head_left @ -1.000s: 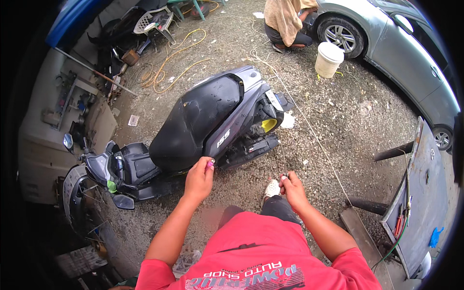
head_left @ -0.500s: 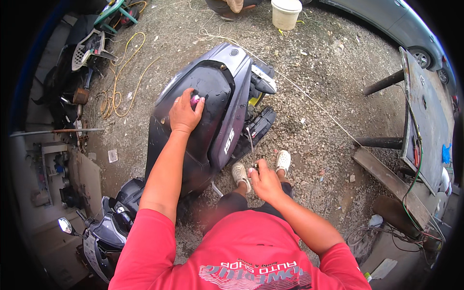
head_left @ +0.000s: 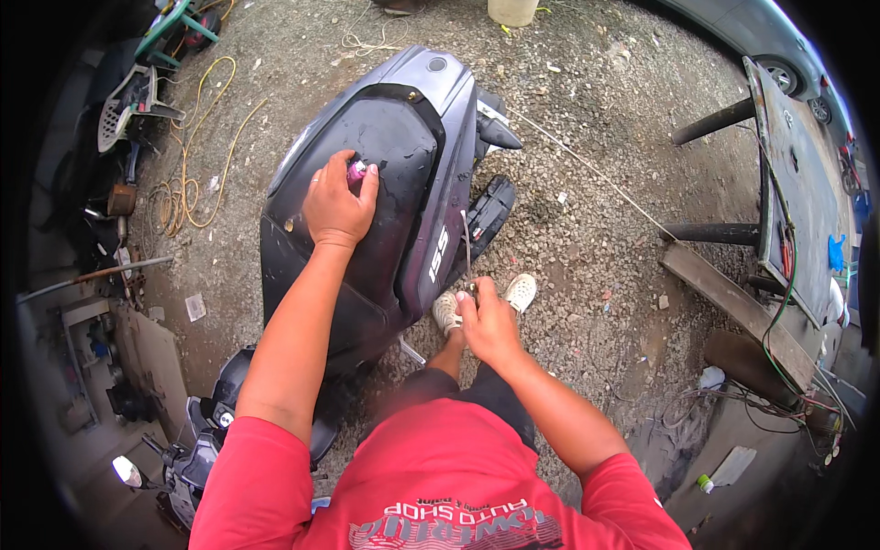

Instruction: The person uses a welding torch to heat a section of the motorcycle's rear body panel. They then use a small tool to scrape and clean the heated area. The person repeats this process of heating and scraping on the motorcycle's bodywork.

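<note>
Gravel ground [head_left: 596,266] spreads beneath a dark scooter [head_left: 367,275]. Over its seat [head_left: 394,188] the left hand [head_left: 339,203] is loosely curled, and alongside, the right hand [head_left: 488,323] is closed: the latter grips a thin rod [head_left: 467,240], the former a small pink object [head_left: 357,170].

Scooter [head_left: 385,247] stands on gravel [head_left: 587,238]; chair [head_left: 112,124] to its left, table [head_left: 807,192] to its right; bucket [head_left: 513,11] beyond scooter, car [head_left: 747,27] behind table.
</note>
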